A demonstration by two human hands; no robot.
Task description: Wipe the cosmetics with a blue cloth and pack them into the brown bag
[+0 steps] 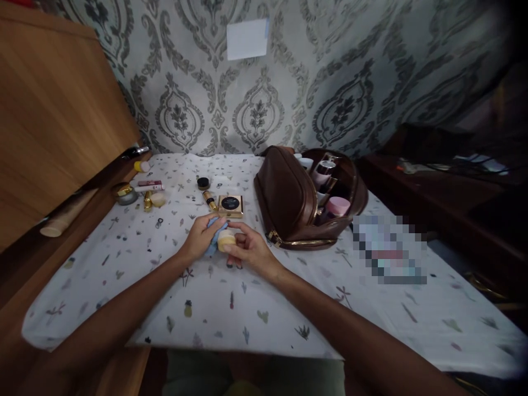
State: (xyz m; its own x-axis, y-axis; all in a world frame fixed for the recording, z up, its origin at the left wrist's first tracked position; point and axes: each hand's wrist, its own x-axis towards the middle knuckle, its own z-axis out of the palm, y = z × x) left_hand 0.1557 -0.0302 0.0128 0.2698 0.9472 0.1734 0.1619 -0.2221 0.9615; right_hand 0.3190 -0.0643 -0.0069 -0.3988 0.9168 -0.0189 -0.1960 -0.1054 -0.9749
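Near the middle of the table, my right hand (251, 250) grips a small round yellow jar with a pale lid (226, 240). My left hand (202, 236) is closed on a crumpled blue cloth (214, 235), which it holds against the jar's left side. Just beyond my hands lies a gold compact with a black round label (231, 205). Beside that is a small gold-and-black tube (210, 200), with a little black-lidded jar (203, 183) farther back.
A brown cosmetic bag (289, 192) stands unzipped at the right, holding several containers, including a pink-lidded jar (338, 206). Several cosmetics, among them a pink tube (149, 186), lie at the left by a wooden cabinet (58, 121). A blurred-out object (390, 250) lies right of the bag. Patterned wall (177, 115) behind.
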